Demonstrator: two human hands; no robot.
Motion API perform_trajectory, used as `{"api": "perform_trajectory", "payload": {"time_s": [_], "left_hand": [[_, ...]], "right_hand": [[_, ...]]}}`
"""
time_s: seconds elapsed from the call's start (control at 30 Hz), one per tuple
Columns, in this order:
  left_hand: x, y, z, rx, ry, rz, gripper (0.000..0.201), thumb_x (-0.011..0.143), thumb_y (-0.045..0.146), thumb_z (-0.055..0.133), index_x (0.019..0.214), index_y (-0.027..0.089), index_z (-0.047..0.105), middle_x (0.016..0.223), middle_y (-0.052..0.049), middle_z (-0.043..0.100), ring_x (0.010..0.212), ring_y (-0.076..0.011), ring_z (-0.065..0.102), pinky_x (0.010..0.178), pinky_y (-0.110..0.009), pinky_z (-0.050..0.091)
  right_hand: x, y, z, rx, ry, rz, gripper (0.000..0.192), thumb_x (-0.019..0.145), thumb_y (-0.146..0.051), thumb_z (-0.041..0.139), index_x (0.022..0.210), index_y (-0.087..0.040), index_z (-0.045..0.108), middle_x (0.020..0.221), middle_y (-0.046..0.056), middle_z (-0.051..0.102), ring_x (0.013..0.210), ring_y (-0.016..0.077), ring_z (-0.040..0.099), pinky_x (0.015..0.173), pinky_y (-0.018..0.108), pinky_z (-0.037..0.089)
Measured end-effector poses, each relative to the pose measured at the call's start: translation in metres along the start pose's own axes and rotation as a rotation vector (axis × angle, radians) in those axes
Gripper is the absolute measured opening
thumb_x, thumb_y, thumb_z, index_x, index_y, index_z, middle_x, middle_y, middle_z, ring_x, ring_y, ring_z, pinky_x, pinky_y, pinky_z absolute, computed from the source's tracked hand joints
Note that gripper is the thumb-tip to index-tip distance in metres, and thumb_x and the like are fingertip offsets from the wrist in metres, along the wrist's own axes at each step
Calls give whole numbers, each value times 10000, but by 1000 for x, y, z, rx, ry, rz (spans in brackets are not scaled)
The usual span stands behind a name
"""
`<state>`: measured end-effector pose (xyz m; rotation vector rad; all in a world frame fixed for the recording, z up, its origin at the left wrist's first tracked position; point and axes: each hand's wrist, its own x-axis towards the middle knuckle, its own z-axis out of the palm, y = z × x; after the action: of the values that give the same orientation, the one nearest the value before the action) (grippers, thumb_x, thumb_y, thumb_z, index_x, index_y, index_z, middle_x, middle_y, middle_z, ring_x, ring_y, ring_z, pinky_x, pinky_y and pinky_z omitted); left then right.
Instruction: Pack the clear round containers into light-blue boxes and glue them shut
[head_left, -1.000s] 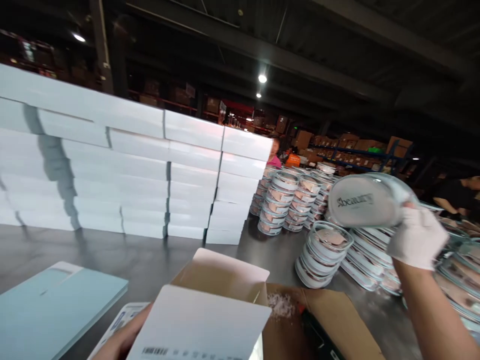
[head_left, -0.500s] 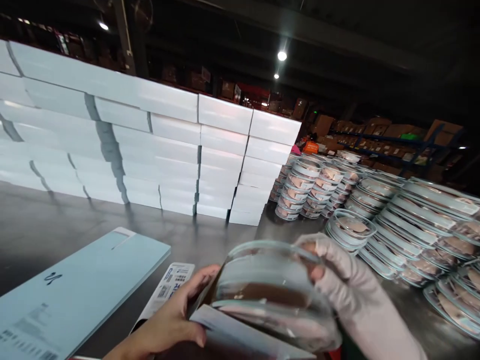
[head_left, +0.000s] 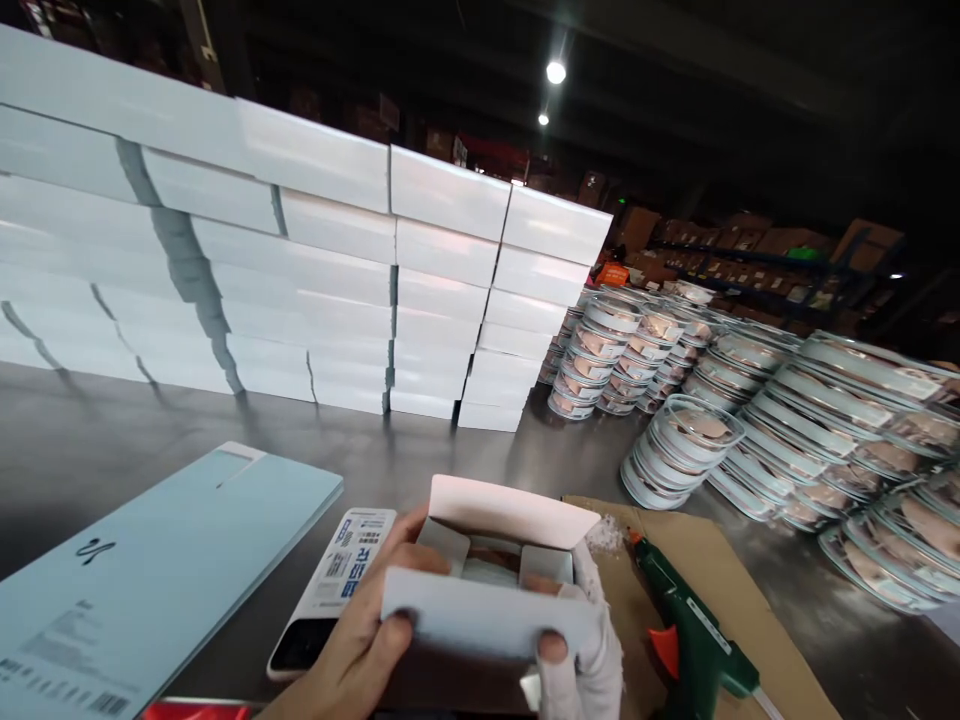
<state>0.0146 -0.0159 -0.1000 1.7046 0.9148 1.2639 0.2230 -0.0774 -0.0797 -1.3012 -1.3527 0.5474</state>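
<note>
Both my hands hold a small white carton (head_left: 487,610) with its top flaps open, low in the middle of the view. My bare left hand (head_left: 352,655) grips its left side. My right hand (head_left: 577,650), in a white glove, grips the right side with the thumb on the front. Inside the opening a clear round container with brown contents (head_left: 491,560) shows between the flaps.
A wall of stacked white boxes (head_left: 315,270) stands behind on the steel table (head_left: 112,440). Stacks of clear round containers (head_left: 750,420) fill the right. A green glue gun (head_left: 690,630) lies on cardboard (head_left: 750,580). A flat light-blue box (head_left: 150,570) and a labelled phone-like device (head_left: 337,580) lie at left.
My right hand brought a clear round container from the stacks down to the carton; it now sits inside the carton, and both hands grip the carton's sides.
</note>
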Motion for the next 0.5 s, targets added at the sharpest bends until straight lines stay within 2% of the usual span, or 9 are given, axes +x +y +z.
{"api": "perform_trajectory", "payload": {"time_s": [0.1, 0.17, 0.2, 0.23, 0.27, 0.3, 0.4, 0.43, 0.5], "left_hand": [[2, 12, 12, 0, 214, -51, 449, 1050, 537, 375, 1419, 287, 424, 1598, -108, 425, 1467, -326, 427, 1188, -447, 386], [4, 16, 15, -36, 261, -76, 351, 1056, 470, 413, 1371, 318, 384, 1609, -93, 403, 1478, -295, 416, 1165, -432, 416], [6, 18, 14, -35, 249, -108, 319, 1052, 475, 417, 1331, 322, 421, 1601, -82, 416, 1484, -297, 410, 1171, -441, 407], [8, 20, 13, -16, 219, -150, 311, 1043, 497, 421, 1292, 321, 482, 1587, -72, 437, 1489, -309, 403, 1192, -463, 378], [10, 22, 10, 17, 179, -190, 334, 1028, 530, 427, 1251, 316, 554, 1576, -64, 458, 1499, -330, 386, 1218, -492, 331], [13, 23, 6, 53, 137, -224, 372, 1013, 563, 429, 1216, 315, 618, 1565, -56, 480, 1513, -349, 360, 1237, -515, 285], [19, 23, -9, 132, -3, -230, 442, 975, 612, 458, 1210, 331, 705, 1507, -45, 576, 1525, -376, 337, 1218, -525, 322], [21, 20, -14, 161, -47, -208, 444, 958, 615, 488, 1225, 340, 712, 1484, -43, 605, 1519, -378, 351, 1201, -511, 359], [23, 14, -24, 232, -134, -146, 459, 899, 605, 586, 1267, 360, 707, 1466, -36, 633, 1498, -387, 393, 1170, -486, 412]], "right_hand": [[1, -6, 14, 42, 97, 123, 553, 984, -512, 542, 1511, -393, 425, 1521, 64, 564, 1342, 353, 582, 1066, 515, 513], [8, 1, -3, 161, 97, 48, 730, 954, -590, 562, 1570, -399, 220, 1597, 93, 469, 1335, 343, 593, 1059, 521, 516], [11, 8, -20, 183, 116, -11, 796, 919, -635, 588, 1561, -408, 177, 1615, 102, 437, 1315, 339, 611, 1049, 518, 523], [12, 17, -44, 168, 118, -59, 848, 860, -685, 629, 1535, -416, 193, 1613, 109, 433, 1276, 342, 641, 1042, 524, 529], [11, 28, -72, 34, 219, -76, 820, 827, -687, 656, 1493, -395, 277, 1523, 121, 535, 1172, 331, 703, 990, 500, 563], [9, 38, -101, -169, 306, 28, 718, 851, -617, 662, 1451, -363, 360, 1444, 130, 606, 1148, 324, 713, 994, 491, 556], [-5, 62, -176, -713, 262, 337, 361, 809, -578, 658, 1043, -308, 611, 974, 128, 779, 848, 393, 761, 825, 574, 577], [-9, 67, -190, -808, 211, 401, 277, 791, -575, 665, 865, -311, 622, 796, 102, 762, 732, 404, 748, 738, 581, 573], [-14, 72, -201, -829, 109, 437, 300, 761, -548, 699, 623, -313, 575, 566, 43, 655, 568, 373, 705, 605, 529, 556]]}}
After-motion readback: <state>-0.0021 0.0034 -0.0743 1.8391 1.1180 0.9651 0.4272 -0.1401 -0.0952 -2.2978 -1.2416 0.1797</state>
